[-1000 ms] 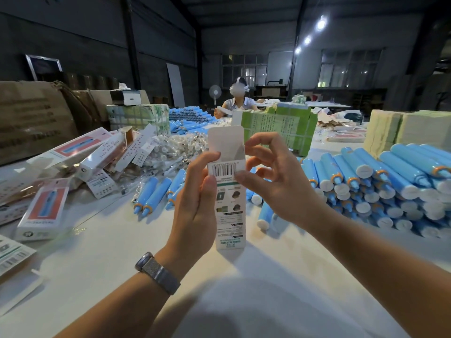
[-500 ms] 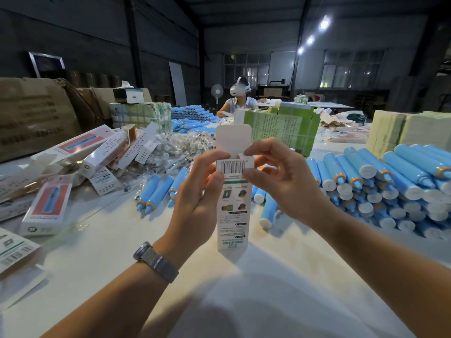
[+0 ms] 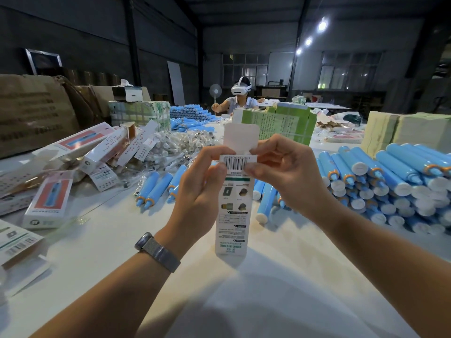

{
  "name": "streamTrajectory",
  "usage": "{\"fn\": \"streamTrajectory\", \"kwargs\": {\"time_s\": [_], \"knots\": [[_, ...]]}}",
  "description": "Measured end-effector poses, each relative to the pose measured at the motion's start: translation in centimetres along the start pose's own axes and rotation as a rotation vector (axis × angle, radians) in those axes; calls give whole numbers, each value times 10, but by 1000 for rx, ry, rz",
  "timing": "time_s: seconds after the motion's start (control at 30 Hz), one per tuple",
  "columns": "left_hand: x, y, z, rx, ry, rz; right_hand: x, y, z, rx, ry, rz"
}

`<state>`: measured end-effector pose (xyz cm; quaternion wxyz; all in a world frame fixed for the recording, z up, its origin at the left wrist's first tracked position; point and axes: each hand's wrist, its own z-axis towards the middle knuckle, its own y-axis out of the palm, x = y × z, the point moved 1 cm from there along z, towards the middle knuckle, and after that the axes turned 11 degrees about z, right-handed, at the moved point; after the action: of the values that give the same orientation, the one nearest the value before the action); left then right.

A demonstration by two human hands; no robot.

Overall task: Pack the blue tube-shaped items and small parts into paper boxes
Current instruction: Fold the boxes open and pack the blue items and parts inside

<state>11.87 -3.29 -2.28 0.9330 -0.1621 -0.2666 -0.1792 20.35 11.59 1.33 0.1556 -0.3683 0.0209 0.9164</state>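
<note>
A slim white paper box [image 3: 233, 215] with a barcode and green print stands upright above the white table [image 3: 102, 240], its top flap raised. My left hand [image 3: 200, 193] grips the box's left side, thumb by the barcode. My right hand [image 3: 285, 176] pinches the box's upper right edge at the flap. Blue tubes [image 3: 400, 176] with orange collars and white caps are stacked at the right. A few more blue tubes [image 3: 156, 185] lie behind my left hand. Bagged small parts [image 3: 180, 147] are heaped further back.
Filled and loose boxes [image 3: 51, 198] lie scattered at the left. Bundles of flat green cartons [image 3: 278, 123] stand at the centre back, pale stacks [image 3: 400, 130] at the right. A brown cardboard carton [image 3: 31, 113] sits far left. A person with a headset [image 3: 240, 98] works at the far end.
The box has risen slightly and come closer. My right fingers have closed onto the top by the flap, and my left thumb has moved up to the barcode.
</note>
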Motion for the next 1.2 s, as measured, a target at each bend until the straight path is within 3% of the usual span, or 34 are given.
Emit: {"fn": "streamTrajectory", "kwargs": {"time_s": [0.73,0.97,1.2], "knots": [[-4,1,-3,81,-19,-66,-4,8,2,-10,-169,-105],[-4,3,-3,70,51,36,-10,5,5,-88,-126,-72],[0,5,-6,70,56,36,-11,4,7,-63,-16,-62]]}}
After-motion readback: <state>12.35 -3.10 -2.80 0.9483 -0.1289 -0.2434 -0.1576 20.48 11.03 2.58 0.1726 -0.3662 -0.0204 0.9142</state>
